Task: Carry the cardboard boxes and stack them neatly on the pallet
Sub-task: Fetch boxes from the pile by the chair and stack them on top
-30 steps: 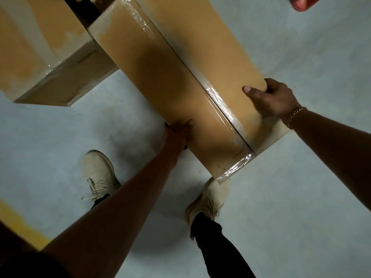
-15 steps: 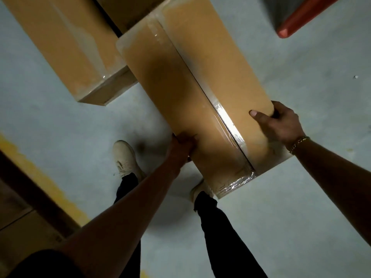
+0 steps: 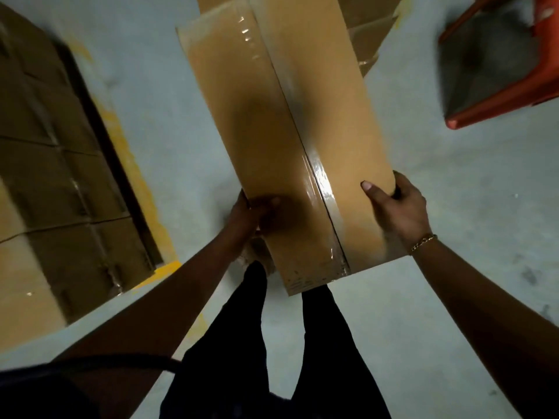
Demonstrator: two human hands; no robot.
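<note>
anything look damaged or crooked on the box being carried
Nothing stands out. The carried box looks undented, its tape seam unbroken, with the left hand and right hand gripping its near sides. Motion blur hides fine detail.

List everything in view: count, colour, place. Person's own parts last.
carried box: one, brown, centre, held at its near end
tape strip: one, clear, along the carried box's top seam
floor: one, grey, all round
yellow line: one, yellow, on the floor, left
stacked boxes: several, brown, far left, beside the yellow line
far boxes: count unclear, brown, top edge, behind the carried box
red frame: one, red-orange, upper right
bracelet: one, gold, right wrist
legs: two, black trousers, bottom centre
left hand: one, grips the carried box's left edge
right hand: one, thumb on top, fingers round the right edge
</note>
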